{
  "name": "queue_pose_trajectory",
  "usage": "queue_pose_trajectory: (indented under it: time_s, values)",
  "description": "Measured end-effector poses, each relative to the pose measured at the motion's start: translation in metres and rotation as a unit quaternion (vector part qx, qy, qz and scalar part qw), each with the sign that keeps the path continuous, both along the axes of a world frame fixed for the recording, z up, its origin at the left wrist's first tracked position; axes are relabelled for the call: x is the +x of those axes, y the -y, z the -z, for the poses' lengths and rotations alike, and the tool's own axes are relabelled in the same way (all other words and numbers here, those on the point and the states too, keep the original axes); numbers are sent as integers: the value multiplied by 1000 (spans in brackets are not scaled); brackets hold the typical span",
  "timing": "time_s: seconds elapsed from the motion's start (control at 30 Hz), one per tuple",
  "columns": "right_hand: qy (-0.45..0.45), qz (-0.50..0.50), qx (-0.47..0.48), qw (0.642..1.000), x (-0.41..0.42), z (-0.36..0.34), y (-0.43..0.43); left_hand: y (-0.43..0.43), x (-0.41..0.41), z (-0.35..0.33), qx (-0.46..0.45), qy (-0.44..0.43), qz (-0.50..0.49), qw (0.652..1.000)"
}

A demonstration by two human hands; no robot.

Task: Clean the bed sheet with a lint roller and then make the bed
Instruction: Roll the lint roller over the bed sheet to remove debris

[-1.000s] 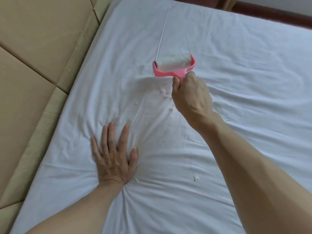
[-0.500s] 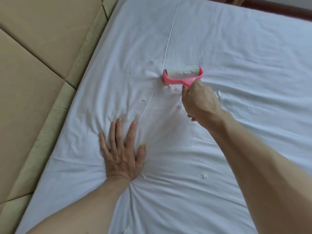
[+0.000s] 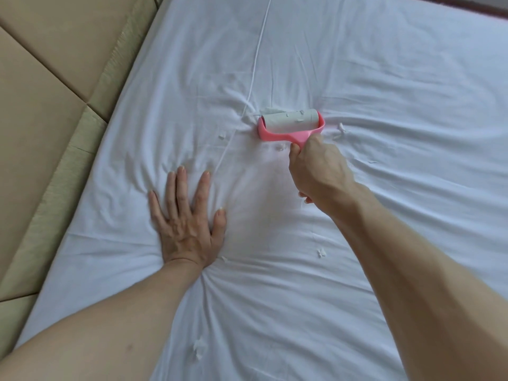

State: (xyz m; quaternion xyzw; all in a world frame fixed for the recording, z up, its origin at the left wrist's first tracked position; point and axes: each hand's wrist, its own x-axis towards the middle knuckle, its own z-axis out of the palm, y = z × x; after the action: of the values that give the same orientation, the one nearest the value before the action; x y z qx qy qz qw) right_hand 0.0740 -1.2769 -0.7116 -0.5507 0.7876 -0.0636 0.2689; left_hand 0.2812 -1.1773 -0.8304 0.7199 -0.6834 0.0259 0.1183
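Right hand [image 3: 320, 174]: grips pink-framed lint roller [image 3: 291, 126], mid-bed.
Left hand [image 3: 187, 218]: fingers flat, pressing white bed sheet [image 3: 398, 78].
Progress: white lint scraps [image 3: 321, 253] remain; bed unmade.

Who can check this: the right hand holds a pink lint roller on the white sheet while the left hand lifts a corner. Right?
Not quite. The head view shows the left hand pressing flat on the sheet, not lifting a corner; the right hand does hold the pink lint roller.

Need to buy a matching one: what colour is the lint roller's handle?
The handle is pink; head view shows it best.
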Motion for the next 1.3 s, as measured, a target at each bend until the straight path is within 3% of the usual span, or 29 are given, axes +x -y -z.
queue_pose_trajectory:
  time_s: [1.3]
  values:
    - [-14, 0, -21, 1000, -7, -3, -91, -2, 2, 5, -7, 3, 5, 1000]
